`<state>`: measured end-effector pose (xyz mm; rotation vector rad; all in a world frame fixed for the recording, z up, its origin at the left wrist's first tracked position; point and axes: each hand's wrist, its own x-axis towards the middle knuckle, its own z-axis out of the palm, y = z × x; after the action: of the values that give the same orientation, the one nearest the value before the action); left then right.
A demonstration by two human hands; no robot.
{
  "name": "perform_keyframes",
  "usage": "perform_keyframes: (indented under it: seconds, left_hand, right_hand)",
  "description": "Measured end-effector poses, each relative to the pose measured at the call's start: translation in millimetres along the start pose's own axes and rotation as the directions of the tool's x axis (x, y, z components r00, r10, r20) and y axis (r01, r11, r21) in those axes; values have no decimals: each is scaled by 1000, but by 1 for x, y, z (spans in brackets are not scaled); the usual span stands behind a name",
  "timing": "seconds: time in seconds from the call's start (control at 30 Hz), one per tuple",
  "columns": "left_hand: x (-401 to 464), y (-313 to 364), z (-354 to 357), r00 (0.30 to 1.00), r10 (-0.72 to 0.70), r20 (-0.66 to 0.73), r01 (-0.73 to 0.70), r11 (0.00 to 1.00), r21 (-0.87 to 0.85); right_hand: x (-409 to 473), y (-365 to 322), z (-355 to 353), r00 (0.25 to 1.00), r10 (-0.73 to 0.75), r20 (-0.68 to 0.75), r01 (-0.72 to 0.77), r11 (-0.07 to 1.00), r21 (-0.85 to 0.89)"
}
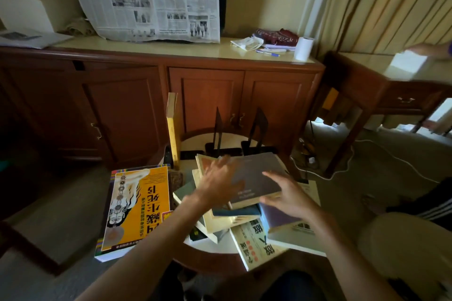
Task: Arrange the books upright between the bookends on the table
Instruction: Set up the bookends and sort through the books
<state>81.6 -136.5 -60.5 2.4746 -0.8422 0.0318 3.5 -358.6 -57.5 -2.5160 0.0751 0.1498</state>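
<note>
Nearest to us, both forearms reach forward over a small round table, whose near rim is partly hidden by books and by our arms. On the near right a white book with red dots hangs over the table edge, and a thick white book lies beside it. On the near left a large yellow book lies flat, its cover upside down to us, and much of it sticks out beyond the table.

In the middle is a loose pile of books, lying at different angles; we cannot count them, because they cover each other. On top lies a grey book. Our left hand is spread with straight fingers over the left part of its cover; it is blurred, so we cannot tell if it touches. Our right hand has relaxed open fingers at the right near edge of the same book, and a firm grip is not visible.

Farther, one thin yellow book stands upright at the far left of the table. To its right stand two black bookends, with no book between them. Behind is a wooden cabinet, and a newspaper hangs above it. At the far right, another person's hand is cut off by the frame.
</note>
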Motion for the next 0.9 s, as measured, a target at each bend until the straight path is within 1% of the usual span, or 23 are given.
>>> perform_keyframes:
  seconds: [0.03,0.07,0.1,0.13,0.2,0.27,0.3,0.37,0.43,0.53,0.6,0.7,0.77,0.83,0.9]
  left_hand:
    - [-2,0,17,998,20,66,-24,997,73]
    - [-3,-2,31,995,27,98,-39,992,116]
    - [-4,-4,40,994,19,108,-35,988,148]
    - [-6,-5,47,994,14,104,-33,984,175]
    - [-13,-3,52,993,11,118,-29,987,156]
    - [-20,-2,46,984,-14,180,-12,989,144]
    - [-24,2,39,977,-38,212,1,985,174]
    - [-34,10,32,968,-66,240,-1,963,268]
    - [-43,21,30,967,-41,251,-51,937,347]
    - [-52,29,32,960,27,280,-146,899,413]
    - [-55,35,24,958,100,267,-212,876,432]
    - [-51,43,-3,948,266,174,-317,820,476]
    - [-39,42,-31,935,330,132,-352,811,467]
    - [-24,38,-67,906,417,69,-401,797,451]
    - [-10,34,-102,859,511,-22,-451,778,438]
  right_hand:
    - [-7,-2,9,1000,-14,12,15,994,-104]
    - [-10,-2,20,999,-38,2,37,969,-243]
    - [-11,-1,31,998,-69,-15,59,926,-372]
    - [-10,-1,42,995,-98,-25,76,886,-458]
    - [-5,-3,57,989,-144,-42,101,849,-519]
    - [-2,-8,63,989,-138,-58,90,860,-503]
    - [-1,-12,63,991,-125,-56,80,858,-507]
    - [-1,-19,61,990,-131,-57,74,814,-576]
    - [-3,-23,60,987,-153,-56,82,764,-640]
    - [-8,-30,59,988,-151,-44,85,748,-658]
    - [-14,-37,58,987,-146,-68,66,754,-653]
    - [-13,-54,44,988,-83,-128,0,839,-545]
    - [-8,-71,27,960,-172,-223,27,845,-534]
    - [-3,-96,8,904,-268,-334,61,852,-520]
    - [-2,-124,-10,886,-270,-377,79,889,-450]
